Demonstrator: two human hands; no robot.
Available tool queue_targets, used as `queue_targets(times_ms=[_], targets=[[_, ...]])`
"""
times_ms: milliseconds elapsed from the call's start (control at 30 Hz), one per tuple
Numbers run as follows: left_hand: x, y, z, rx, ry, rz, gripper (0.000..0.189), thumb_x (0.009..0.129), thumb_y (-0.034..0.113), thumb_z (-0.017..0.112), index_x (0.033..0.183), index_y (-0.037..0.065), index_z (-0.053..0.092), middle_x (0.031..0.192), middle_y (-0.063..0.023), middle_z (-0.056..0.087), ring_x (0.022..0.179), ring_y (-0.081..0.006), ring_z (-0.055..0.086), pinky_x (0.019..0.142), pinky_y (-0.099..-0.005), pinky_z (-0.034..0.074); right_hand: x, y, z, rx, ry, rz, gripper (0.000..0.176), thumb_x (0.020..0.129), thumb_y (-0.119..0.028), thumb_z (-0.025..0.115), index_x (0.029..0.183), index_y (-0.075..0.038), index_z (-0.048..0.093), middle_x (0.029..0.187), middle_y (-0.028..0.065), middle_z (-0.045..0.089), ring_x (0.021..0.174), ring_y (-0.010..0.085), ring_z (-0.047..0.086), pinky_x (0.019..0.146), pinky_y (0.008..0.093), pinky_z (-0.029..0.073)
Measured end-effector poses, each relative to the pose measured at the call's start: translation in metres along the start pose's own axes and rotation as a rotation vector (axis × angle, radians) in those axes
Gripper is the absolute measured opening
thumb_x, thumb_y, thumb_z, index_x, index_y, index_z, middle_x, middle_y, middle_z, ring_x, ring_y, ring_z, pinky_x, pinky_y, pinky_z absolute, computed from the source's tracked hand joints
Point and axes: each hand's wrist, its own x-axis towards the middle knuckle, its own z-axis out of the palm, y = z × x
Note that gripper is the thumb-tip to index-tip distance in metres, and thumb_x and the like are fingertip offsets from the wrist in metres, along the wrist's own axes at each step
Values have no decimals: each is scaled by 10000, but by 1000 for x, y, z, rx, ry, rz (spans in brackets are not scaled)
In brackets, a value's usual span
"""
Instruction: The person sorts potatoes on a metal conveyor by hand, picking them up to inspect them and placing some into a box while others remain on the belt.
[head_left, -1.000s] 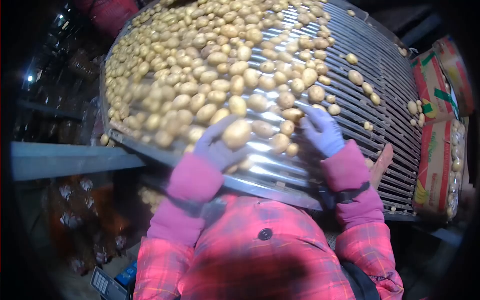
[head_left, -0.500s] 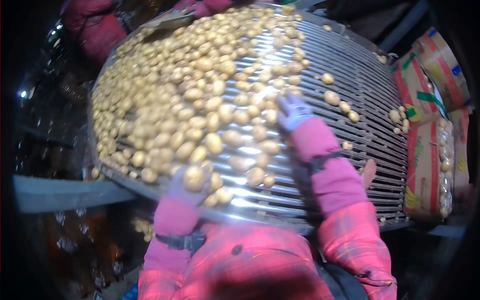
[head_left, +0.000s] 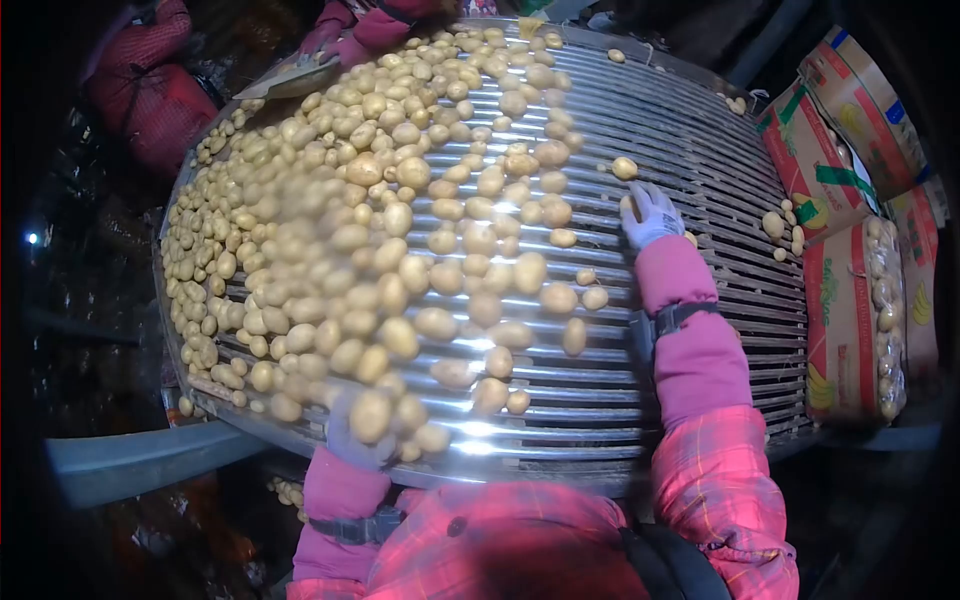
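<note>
Potatoes (head_left: 345,240) lie in a thick mass over the left and middle of a slatted metal grading table (head_left: 560,400). My left hand (head_left: 345,430), gloved, is low at the near left edge, slightly blurred. It is closed on a potato (head_left: 371,416), with more potatoes touching it on the right. My right hand (head_left: 655,215), in a pale glove, reaches over the bars right of centre. Its fingers curl over a small potato (head_left: 628,208), partly hidden by them. Just beyond lies another loose potato (head_left: 624,168).
Cardboard boxes (head_left: 840,320) stand along the right edge, one with bagged potatoes (head_left: 886,320) showing. A few potatoes (head_left: 775,225) lie beside them. Another person's sleeve (head_left: 385,35) and a flat scoop-like tool (head_left: 290,82) are at the far left. A metal beam (head_left: 150,460) juts out at lower left.
My right hand has moved right, from the edge of the heap to loose potatoes on the bars. My left hand stays near the front edge with a potato. The view has shifted a little.
</note>
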Motion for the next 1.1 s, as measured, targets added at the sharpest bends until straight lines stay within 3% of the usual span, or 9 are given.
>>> queue_targets(times_ms=[233,300,433,667,767,833,900,967,1100], targets=[[-5,40,40,772,141,551,579,889,559,397,1156,67,547,781,-49,620,631,-168,577,562,-259,457,17,-2,8,-247,-455,186,633,775,-438,615,1322,-170,442,1206,102,563,1119,259,534,961,399,395],[-10,73,47,-213,-5,-57,621,873,593,391,1159,63,543,733,-45,597,625,-191,560,549,-282,430,13,0,47,865,-409,240,569,795,-425,640,1279,-166,491,1092,72,606,993,185,586,891,378,446],[-4,68,40,-834,-40,-249,635,859,605,400,1136,57,559,719,-55,597,637,-234,563,544,-339,426,-4,-133,-29,1676,-760,646,514,917,-482,459,1231,-80,525,1102,88,605,895,206,584,850,332,463],[-14,79,10,-1174,-93,-278,593,835,593,452,1157,98,507,867,-50,560,761,-265,570,629,-403,498,-29,-214,-20,1349,-336,-389,542,978,-462,320,1291,-36,440,1049,113,614,872,207,589,821,340,469],[-9,57,-9,-1343,-383,-222,593,839,611,433,1164,124,526,839,-50,590,763,-242,579,585,-385,481,-26,-223,-1,1435,-486,-401,583,959,-517,320,1298,-58,438,1015,111,622,859,197,594,786,326,476],[-1,56,-15,-1330,-572,-121,620,831,651,409,1165,142,532,799,-52,611,770,-223,581,550,-370,461,-24,-230,4,1942,-1017,358,598,935,-552,359,1291,-80,455,1021,99,624,868,180,592,790,310,466],[-10,89,-6,-907,33,-317,617,838,646,405,1145,127,535,736,-41,598,770,-217,577,532,-352,455,-34,-252,-19,1730,-821,137,591,916,-560,407,1268,-91,484,1038,77,621,877,169,588,788,292,452],[1,105,5,-990,66,-268,573,847,587,450,1110,93,571,687,41,546,632,-173,533,550,-320,426,-32,-262,-13,1801,-986,602,546,913,-530,437,1242,-102,520,1055,51,611,881,161,580,785,279,440],[29,99,-17,-1191,-124,-159,593,868,585,434,1195,98,518,927,-55,614,839,-250,592,712,-355,485,-15,-262,-4,1271,-1072,-150,447,856,-356,599,1215,-92,568,1066,15,593,912,121,557,787,258,440]])
